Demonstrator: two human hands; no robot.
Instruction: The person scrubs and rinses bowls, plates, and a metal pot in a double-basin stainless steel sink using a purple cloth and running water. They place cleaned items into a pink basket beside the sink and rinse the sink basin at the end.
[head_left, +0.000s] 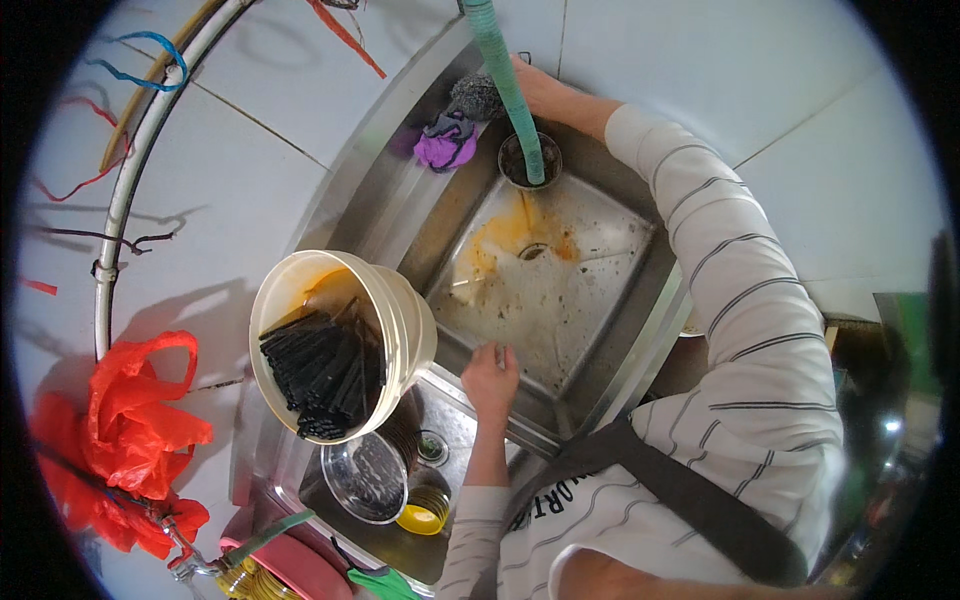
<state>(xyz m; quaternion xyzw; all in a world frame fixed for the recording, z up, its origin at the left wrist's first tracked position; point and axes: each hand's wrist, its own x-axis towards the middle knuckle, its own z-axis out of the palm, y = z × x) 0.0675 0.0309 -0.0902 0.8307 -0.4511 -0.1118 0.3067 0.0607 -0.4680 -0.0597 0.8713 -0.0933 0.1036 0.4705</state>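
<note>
My right arm stretches to the far corner of the stainless steel sink (607, 300). There my right hand (536, 90) is partly behind a green ribbed hose (499, 64), with its fingers hidden. The hose ends in a round dark cup (510, 161) in that corner. Beside it sit a grey steel-wool scourer (474, 97) and a purple and dark cloth (448, 146). My left hand (491, 379) hovers at the sink's near side, loosely bent, thumb apart, with nothing visible in it. Orange-brown liquid and dark specks lie around the drain (534, 253).
A cream bucket (409, 315) of black sticks (322, 367) stands left of my left hand. A second basin (469, 420) holds stacked bowls (367, 476) and yellow dishes (424, 517). Red plastic bags (142, 420) hang near a tap (191, 562); a white pipe (124, 187) runs along the tiled wall.
</note>
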